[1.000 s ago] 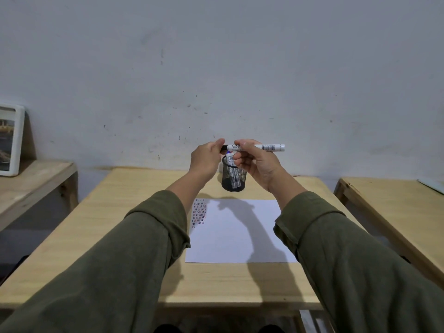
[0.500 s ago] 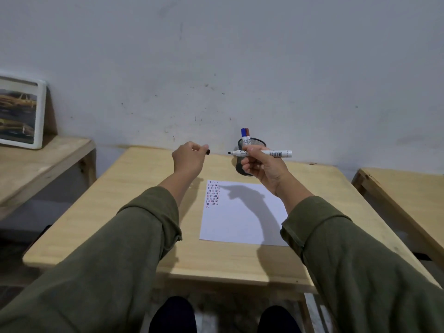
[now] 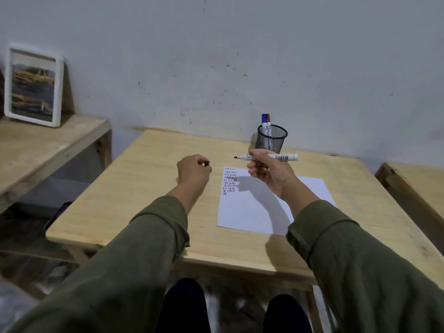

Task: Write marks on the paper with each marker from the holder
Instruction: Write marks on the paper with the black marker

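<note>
Fingers of the right hand (image 3: 270, 174) pinch a white-barrelled marker with a bare black tip (image 3: 266, 157), holding it level in the air with the tip pointing left, above the far edge of the white sheet of paper (image 3: 249, 210). The left hand (image 3: 193, 170) is curled closed around a small black cap (image 3: 206, 163), which peeks out between thumb and forefinger, and hangs over bare wood just left of the sheet.

Uncapping looks finished, so the step in hand is the writing itself. The next move calls for tipping the marker down toward the page and lowering it to continue the block of short red and dark strokes (image 3: 230, 180) that fills the sheet's upper left corner; most of the page below and to the right is blank. The cap should stay in the left hand for recapping.

Behind the right hand, the black wire-mesh cup holder (image 3: 272, 140) stands near the back of the pale wooden table (image 3: 144, 195), close to the wall, with a blue-capped marker (image 3: 263, 121) and a red-capped marker (image 3: 268, 120) upright in it. The sheet lies well inside the table's edges, with open wood to the left and in front. A second wooden surface (image 3: 48, 150) to the left carries a white-framed picture (image 3: 33, 86), well apart.
</note>
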The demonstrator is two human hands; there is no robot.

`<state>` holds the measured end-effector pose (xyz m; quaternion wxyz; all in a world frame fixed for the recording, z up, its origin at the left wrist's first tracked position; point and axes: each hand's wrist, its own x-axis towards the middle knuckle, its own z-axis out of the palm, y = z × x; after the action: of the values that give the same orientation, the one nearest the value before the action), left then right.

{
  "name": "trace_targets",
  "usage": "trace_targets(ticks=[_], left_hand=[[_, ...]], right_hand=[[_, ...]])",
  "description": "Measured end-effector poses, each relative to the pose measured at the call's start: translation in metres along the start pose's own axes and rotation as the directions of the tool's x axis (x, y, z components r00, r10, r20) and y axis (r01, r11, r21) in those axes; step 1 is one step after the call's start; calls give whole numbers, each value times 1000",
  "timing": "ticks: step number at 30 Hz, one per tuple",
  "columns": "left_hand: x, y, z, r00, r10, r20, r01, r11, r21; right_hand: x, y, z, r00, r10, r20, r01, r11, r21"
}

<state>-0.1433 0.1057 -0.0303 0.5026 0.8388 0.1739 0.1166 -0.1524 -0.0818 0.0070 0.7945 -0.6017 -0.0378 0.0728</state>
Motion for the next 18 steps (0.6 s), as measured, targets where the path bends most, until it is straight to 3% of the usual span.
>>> trace_targets(ticks=[7, 18], left_hand=[[7, -17, 7, 994, 79, 74, -91, 981, 171], [-15, -22, 4, 985, 146, 90, -154, 984, 85]], right_hand=[[3, 6, -3, 999, 30, -18, -31, 999, -36], [-3, 22, -1, 996, 54, -71, -58, 996, -62]])
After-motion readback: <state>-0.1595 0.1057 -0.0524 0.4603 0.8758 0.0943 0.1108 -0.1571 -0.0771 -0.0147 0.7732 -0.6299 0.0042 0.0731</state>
